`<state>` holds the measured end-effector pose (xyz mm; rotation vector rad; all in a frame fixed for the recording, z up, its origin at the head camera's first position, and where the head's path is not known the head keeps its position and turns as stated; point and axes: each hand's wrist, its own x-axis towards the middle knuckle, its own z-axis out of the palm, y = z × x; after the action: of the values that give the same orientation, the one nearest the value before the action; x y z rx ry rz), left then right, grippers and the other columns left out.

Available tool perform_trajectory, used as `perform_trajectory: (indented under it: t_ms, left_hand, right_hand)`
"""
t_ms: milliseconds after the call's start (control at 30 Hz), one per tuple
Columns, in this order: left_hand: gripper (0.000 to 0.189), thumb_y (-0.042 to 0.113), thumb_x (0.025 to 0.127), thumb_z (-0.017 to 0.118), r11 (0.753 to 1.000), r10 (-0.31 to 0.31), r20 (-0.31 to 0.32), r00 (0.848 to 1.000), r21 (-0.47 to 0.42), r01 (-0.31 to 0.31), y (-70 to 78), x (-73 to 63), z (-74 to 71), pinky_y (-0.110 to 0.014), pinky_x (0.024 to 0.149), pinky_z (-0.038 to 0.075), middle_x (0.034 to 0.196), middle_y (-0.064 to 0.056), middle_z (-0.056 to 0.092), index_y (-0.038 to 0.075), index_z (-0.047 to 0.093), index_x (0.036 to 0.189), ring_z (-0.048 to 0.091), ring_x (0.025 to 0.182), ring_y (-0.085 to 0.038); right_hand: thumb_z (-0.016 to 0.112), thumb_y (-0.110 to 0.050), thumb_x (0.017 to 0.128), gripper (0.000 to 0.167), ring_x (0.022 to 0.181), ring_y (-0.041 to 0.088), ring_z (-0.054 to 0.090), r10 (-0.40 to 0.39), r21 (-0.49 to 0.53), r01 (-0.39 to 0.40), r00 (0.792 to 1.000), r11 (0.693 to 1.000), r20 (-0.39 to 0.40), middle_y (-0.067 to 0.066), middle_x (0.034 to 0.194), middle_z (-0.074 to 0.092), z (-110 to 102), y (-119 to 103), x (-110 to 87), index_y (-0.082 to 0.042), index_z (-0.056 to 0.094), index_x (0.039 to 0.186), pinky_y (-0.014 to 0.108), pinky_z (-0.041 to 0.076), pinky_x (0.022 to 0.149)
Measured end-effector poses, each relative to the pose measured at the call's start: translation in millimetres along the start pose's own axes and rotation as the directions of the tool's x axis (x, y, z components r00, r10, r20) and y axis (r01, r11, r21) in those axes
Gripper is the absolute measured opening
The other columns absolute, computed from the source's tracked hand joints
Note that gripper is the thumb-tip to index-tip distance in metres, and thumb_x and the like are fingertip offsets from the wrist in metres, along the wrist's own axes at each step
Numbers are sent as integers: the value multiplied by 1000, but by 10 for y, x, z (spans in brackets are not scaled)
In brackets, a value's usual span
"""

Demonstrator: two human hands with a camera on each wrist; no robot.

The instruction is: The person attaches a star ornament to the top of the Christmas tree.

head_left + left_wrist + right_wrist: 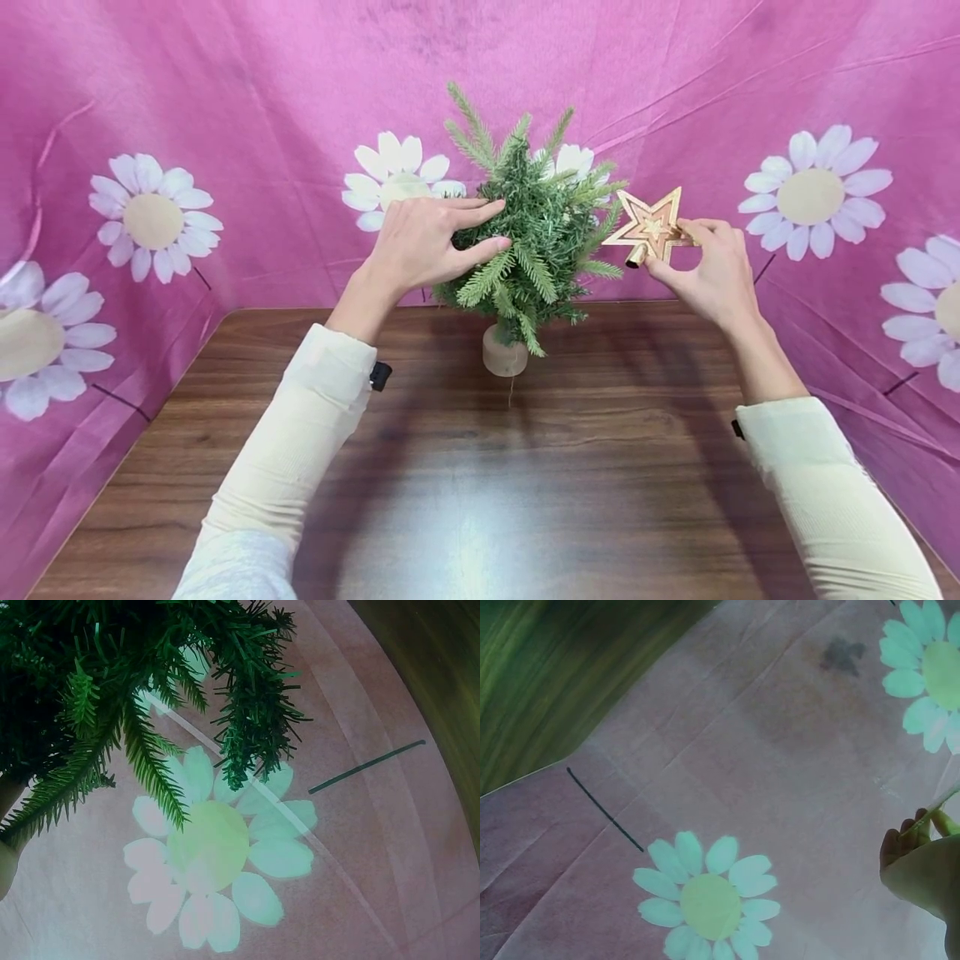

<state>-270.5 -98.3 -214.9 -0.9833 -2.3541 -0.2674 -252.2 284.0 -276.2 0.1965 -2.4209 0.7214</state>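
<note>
A small artificial Christmas tree (551, 225) stands upright on the table, on a pale round base (503, 353). My left hand (420, 237) touches its left side, fingers extended into the branches and thumb apart below them. Green branches (150, 742) fill the top left of the left wrist view, where only a sliver of that hand shows at the edge. To the right of the tree, my right hand (712, 265) pinches a gold star tree topper (651, 227) between thumb and fingers. The topper's short dark-ended tube points down. In the right wrist view the star shows only as a thin edge.
The brown wood-grain table (465, 475) extends in front of the tree. A pink cloth (300, 100) printed with large white daisies hangs behind and along both sides, close behind the tree. A thin string (512, 392) hangs from the tree's base.
</note>
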Motion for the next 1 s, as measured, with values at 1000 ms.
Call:
perform_trajectory:
  t_ms: [1000]
  left_hand:
    - [56,65,94,56,1000,7,-21,1000,3,-7,1,-4,16,-32,42,27,130,2,68,32,63,139,23,44,-10]
  right_hand:
    - [80,-28,78,63,122,34,48,-20,167,38,994,985,-108,19,131,60,-135,-503,114,-2,65,134,47,33,100]
